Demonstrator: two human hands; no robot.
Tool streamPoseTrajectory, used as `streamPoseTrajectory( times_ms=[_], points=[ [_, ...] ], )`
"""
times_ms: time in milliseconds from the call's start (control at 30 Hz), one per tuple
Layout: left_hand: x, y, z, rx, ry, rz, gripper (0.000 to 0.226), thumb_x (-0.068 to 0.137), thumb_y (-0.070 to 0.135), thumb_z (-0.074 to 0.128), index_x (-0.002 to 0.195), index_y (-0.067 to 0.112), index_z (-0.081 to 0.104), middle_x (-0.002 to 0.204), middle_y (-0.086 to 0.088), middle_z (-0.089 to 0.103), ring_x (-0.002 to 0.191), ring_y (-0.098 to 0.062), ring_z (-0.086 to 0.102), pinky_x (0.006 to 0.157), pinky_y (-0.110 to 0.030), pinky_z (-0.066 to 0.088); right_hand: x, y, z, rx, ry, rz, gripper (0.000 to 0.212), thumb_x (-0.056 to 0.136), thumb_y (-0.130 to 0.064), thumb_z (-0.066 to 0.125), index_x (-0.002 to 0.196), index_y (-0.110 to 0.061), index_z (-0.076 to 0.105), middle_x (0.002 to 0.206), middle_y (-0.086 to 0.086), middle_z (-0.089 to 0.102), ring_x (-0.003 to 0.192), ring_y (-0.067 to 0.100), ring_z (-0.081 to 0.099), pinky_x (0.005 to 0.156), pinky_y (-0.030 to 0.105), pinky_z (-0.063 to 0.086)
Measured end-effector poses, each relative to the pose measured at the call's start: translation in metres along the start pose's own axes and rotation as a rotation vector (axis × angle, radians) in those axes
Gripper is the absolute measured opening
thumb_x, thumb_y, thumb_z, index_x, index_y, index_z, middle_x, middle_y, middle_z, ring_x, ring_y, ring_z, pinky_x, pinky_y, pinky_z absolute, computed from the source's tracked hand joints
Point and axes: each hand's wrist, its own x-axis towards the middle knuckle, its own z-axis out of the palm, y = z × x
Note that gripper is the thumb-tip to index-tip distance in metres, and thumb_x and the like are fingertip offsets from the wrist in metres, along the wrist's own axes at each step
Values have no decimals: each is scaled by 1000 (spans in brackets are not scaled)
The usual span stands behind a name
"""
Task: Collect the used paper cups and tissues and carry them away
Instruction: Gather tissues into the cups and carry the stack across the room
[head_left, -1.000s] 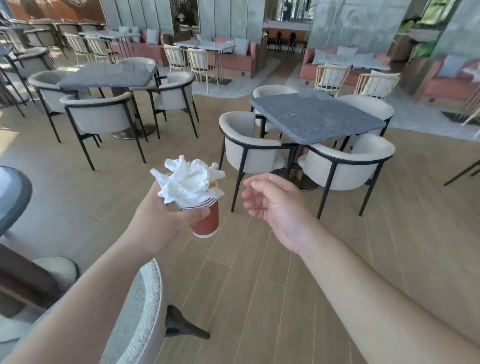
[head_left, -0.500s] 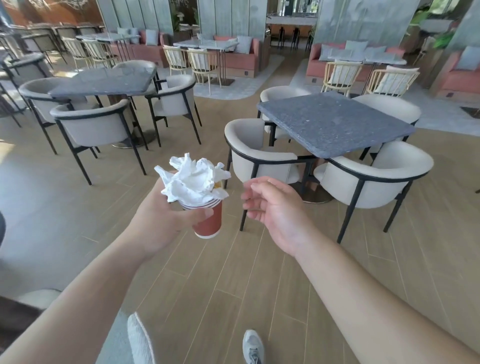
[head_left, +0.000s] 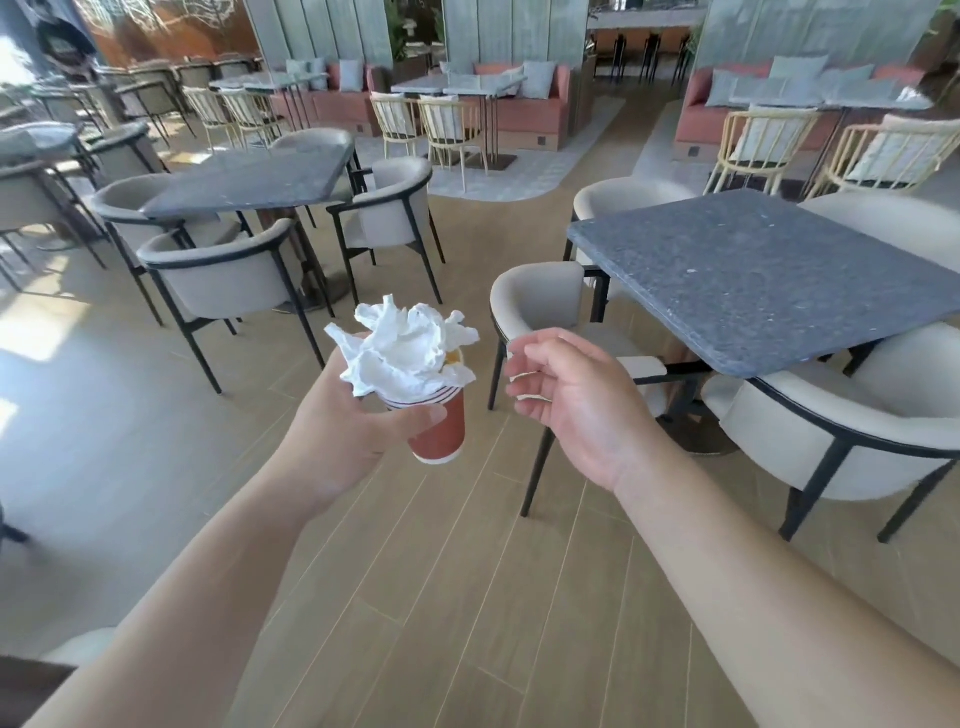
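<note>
In the head view, the collecting looks done and the carrying-away step is in hand: the left hand (head_left: 343, 436) is wrapped round a reddish-brown paper cup with a striped white rim (head_left: 436, 434), thumb across its near side, holding it upright above the wood-plank floor (head_left: 467, 623). A wad of crumpled white tissues (head_left: 408, 351) is stuffed into the cup's mouth and billows well above the rim, resting partly against the fingers. The right hand (head_left: 566, 400) hovers just right of the cup, apart from it, fingers loosely curled and holding nothing. Far and right stands a dark grey speckled stone surface (head_left: 769, 280) ringed by cream upholstered armchairs with black metal frames (head_left: 831, 426); a similar set sits far left. The next move, as I judge it, calls for walking on between the furniture with the cup kept level, since the loose tissues could tip out.
</note>
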Motion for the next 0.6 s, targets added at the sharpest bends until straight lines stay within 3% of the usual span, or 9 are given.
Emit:
streamPoseTrajectory(
  times_ms=[300,400,533,600],
  points=[
    [139,-60,-64,-44,42,3,69,61,38,90,121,50,60,120,18,73,110,0,68,91,-35,52,151,29,35,-25,4,29,20,92,-9,49,89,-13,68,76,2,68,68,15,61,64,28,48],
    [197,-79,-91,-15,-14,55,63,73,25,87,127,40,61,121,14,73,113,-4,68,89,-28,52,208,34,57,-32,30,17,20,93,-8,49,87,-14,68,74,1,67,66,13,61,62,25,48],
    [292,-99,-146,-20,-30,70,71,73,26,88,136,33,57,125,12,72,115,-7,68,96,-39,54,302,32,102,-25,65,7,22,93,-9,48,86,-14,68,73,1,67,65,14,60,62,26,47],
    [335,-103,-171,-14,-51,89,69,72,28,88,134,34,58,123,12,73,112,-5,69,91,-34,54,347,28,125,-37,67,-10,20,92,-11,50,86,-15,68,74,2,67,66,15,61,63,26,48]
  ],
)
